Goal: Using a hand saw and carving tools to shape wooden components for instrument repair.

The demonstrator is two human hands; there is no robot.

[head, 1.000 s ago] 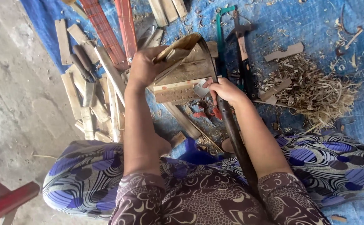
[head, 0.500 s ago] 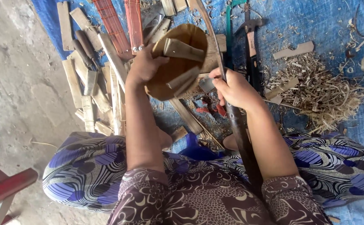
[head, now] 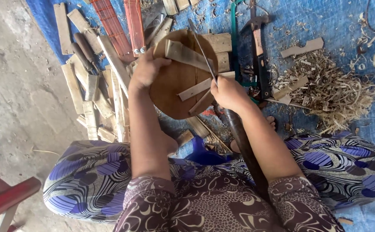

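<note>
The round wooden disc (head: 174,81) is held up over the blue tarp (head: 325,25), centre of view, its far edge gripped by the left hand (head: 146,71), fingers curled tight on the rim. The right hand (head: 228,92) is closed around a long dark-handled blade (head: 239,137); the handle end is hidden under the forearm. Wood strips (head: 196,88) are fixed across the disc. Shavings (head: 333,92) are piled right; planks (head: 89,86) left, partly cut off. No labels can be made out.

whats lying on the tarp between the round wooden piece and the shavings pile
In the head view, between the round wooden piece and the shavings pile lie a green-framed saw and a hammer, both lengthwise on the blue tarp.
</note>
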